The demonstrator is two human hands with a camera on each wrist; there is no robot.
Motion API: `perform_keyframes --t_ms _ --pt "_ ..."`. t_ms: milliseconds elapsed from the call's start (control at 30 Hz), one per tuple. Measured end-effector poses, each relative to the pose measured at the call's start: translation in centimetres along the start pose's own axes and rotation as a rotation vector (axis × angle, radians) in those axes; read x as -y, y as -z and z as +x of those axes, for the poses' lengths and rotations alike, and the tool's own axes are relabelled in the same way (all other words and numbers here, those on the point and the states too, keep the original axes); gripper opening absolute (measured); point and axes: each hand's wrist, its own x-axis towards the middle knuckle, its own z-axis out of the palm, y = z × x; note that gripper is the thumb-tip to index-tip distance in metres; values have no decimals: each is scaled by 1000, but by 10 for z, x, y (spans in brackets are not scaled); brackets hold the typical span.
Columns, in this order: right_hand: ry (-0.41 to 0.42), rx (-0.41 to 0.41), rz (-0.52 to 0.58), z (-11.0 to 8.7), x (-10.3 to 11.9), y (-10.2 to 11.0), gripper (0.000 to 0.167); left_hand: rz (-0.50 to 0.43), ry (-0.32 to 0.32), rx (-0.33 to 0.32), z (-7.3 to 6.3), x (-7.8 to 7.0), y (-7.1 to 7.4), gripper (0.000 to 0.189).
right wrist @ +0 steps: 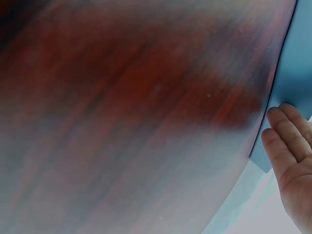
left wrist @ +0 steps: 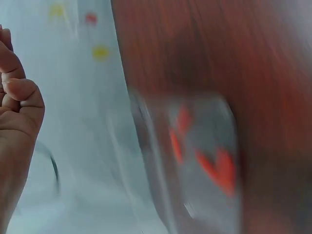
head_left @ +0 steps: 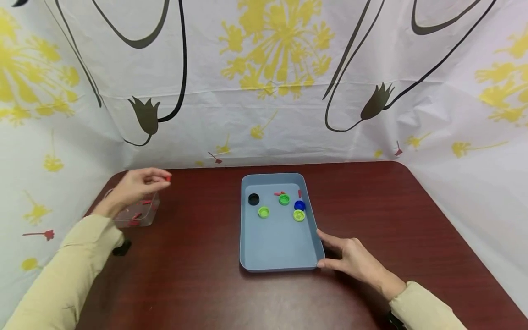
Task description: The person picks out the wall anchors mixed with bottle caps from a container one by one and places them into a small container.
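My left hand (head_left: pixel 138 185) pinches a small red piece (head_left: pixel 168 178) between thumb and fingers, above and beside a clear plastic box (head_left: pixel 142 222). Inside that box lie several red pieces (head_left: pixel 137 215), blurred in the left wrist view. At the near right corner of a blue-grey tray (head_left: pixel 282 267), my right hand (head_left: pixel 356 259) rests with its fingers along the side and its thumb by the front edge. In the tray are a black cap (head_left: pixel 253 199), a blue cap (head_left: pixel 299 206), several green caps (head_left: pixel 284 199) and a few small red pieces (head_left: pixel 299 193).
A dark red-brown table (head_left: pixel 198 256) bears the tray and the box. Behind it and at both sides hangs a white patterned cloth (head_left: pixel 231 133). The box stands by the table's left edge.
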Motion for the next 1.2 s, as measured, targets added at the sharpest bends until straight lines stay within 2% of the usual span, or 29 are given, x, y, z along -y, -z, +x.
perform_keyframes --t_ms 100,200,233,300,400,533,600,733,833,967,1100,1200 --pt "-11 3 6 0 0 1 74 5 34 -46 -21 22 23 25" --pt "-24 7 16 -1 -1 2 75 -24 52 -40 -38 39 36 15" --pt "-27 6 17 -1 -1 2 75 39 86 -62 -47 23 37 13" --pt "-32 5 19 -2 -1 2 75 66 95 -38 -54 29 40 17" --pt "-36 1 16 -2 -2 3 74 171 136 -9 -59 32 40 32" --pt "-33 5 26 -2 -2 3 75 299 176 -9 -57 28 35 40" --pt "-33 5 26 -1 -2 3 75 316 159 -37 -51 23 30 39" --pt "-38 7 15 0 -2 3 76 339 71 -121 -33 5 16 33" --pt "-38 8 18 0 -1 4 76 331 30 -127 -14 -14 3 31" --pt "-30 6 28 0 -1 4 76 264 -21 -28 20 -41 -20 29" --pt "-26 8 32 0 0 1 76 145 -75 124 56 -64 -48 26" --pt "-25 8 38 0 0 -1 76 93 -90 240 78 -80 -69 25"
